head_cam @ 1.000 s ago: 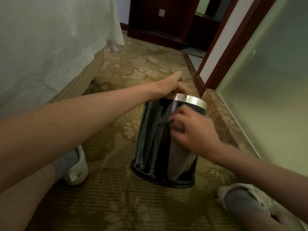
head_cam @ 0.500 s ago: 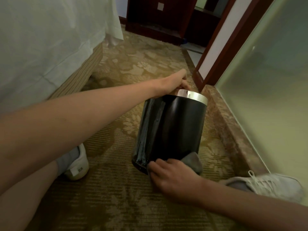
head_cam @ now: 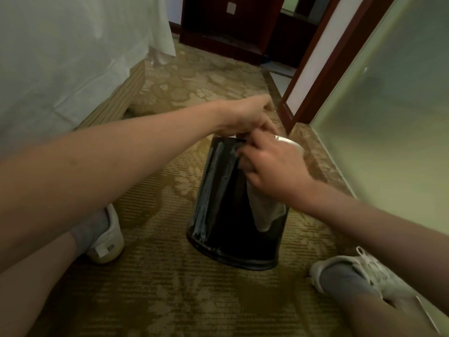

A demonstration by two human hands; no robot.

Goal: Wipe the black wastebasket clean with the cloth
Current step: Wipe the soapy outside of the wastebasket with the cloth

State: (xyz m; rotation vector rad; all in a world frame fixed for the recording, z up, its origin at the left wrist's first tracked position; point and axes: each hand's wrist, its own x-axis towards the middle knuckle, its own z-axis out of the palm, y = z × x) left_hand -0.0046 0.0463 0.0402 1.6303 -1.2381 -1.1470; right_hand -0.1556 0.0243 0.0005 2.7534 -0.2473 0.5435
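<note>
Fingers (head_cam: 249,153) of our right hand (head_cam: 274,169) are bent over the grey cloth (head_cam: 264,210), pressing it against the upper wall of the black wastebasket (head_cam: 218,203), right under the shiny metal rim (head_cam: 290,142). The loose end of the cloth hangs down below the palm, flat on the dark side. Just above those fingers, nearly touching them, our left hand (head_cam: 245,117) reaches in from the left and curls over the rim, gripping the top edge. Its fingertips slip out of sight behind the right hand, so we cannot tell how far inside they go. The wastebasket sits on the patterned carpet (head_cam: 170,288) directly below both hands, and pale streaks run down its wall to the left of the wiping fingers. Whether its base lies flat or tipped, we cannot say. Below and left of the fingers, one white shoe (head_cam: 107,239); below and right, the other shoe (head_cam: 359,276), laces showing. Well off to the left, the white bed sheet (head_cam: 73,57); off to the right, a frosted glass panel (head_cam: 388,117)
</note>
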